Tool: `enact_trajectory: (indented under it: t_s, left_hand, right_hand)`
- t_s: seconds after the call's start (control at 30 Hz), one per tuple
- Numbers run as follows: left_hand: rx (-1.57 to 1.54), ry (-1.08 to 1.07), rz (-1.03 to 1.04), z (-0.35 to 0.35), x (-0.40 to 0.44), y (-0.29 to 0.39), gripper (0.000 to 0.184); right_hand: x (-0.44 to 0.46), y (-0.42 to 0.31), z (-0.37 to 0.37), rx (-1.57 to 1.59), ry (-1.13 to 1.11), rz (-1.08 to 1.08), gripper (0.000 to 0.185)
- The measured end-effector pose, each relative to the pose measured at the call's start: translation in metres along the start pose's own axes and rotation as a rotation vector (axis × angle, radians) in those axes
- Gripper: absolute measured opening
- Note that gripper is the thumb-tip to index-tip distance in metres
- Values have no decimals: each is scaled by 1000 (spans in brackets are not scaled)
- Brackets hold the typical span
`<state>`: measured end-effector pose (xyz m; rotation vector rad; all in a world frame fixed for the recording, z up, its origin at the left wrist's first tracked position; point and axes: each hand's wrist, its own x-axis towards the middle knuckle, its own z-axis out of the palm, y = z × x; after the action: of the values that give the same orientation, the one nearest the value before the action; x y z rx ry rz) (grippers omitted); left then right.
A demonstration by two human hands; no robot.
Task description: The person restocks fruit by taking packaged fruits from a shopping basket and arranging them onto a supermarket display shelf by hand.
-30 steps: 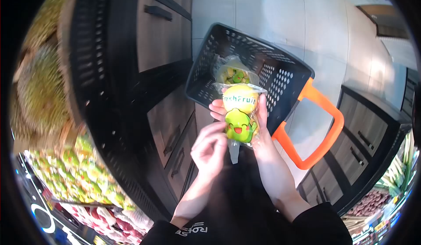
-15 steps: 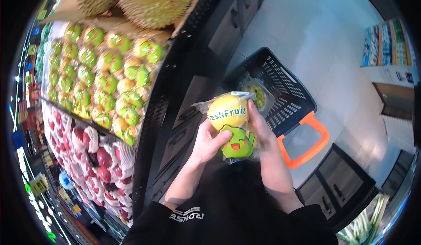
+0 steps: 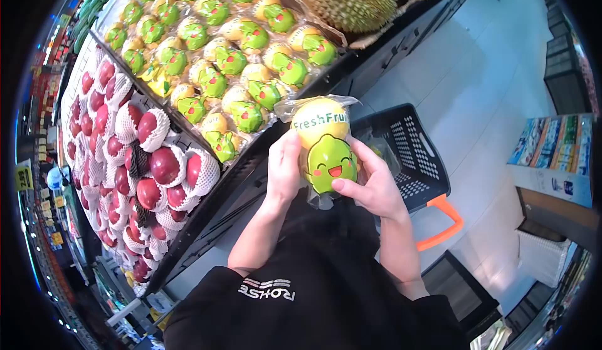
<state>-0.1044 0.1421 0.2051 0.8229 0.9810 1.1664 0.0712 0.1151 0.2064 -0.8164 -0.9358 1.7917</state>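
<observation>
1. So the pale tiled floor point(image 3: 467, 80) is running under and past the black basket point(image 3: 417, 140), and a dark produce stand point(image 3: 200, 224) is stretching along to the basket's left.
2. The wrapped fruit pack point(image 3: 323, 146) is sitting in both hands, just left of the basket and in front of the stand. It's showing a yellow "FreshFrui..." top and a green winking face below, all in clear film.
3. Left hand point(image 3: 285, 165): fingers are gripping the pack's left side.
4. Right hand point(image 3: 378, 187): it's gripping the other side, thumb pressing on the green face's lower edge.
5. The basket's orange handle point(image 3: 453, 214) is sticking out its near side, and something in clear wrap is lying inside, too hidden to make out.
6. Farther left of the basket, matching packs point(image 3: 231, 60) are lying in rows, with red fruits point(image 3: 166, 165) in foam nets beyond them. Spiky durians point(image 3: 351, 2) are resting up past the basket's far left.
</observation>
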Motion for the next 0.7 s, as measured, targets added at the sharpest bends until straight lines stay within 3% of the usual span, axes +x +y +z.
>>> enact_trajectory:
  t_s: [0.1,0.23,0.27,0.4,0.7]
  left_hand:
    - [63,-60,150,-13,-1,16,40]
    - [-14,-109,328,-30,3,40,57]
    - [18,-88,302,-39,3,46,64]
    - [-42,-126,277,-66,1,74,63]
    - [-59,-1,418,-107,4,103,65]
  right_hand:
    - [6,-7,21,-153,-10,-55,78]
    - [18,-14,49,-169,-52,-43,81]
    - [22,-15,55,-187,-64,-46,82]
    - [42,-12,75,-263,-119,-55,82]
    - [86,-6,117,-373,-146,-66,81]
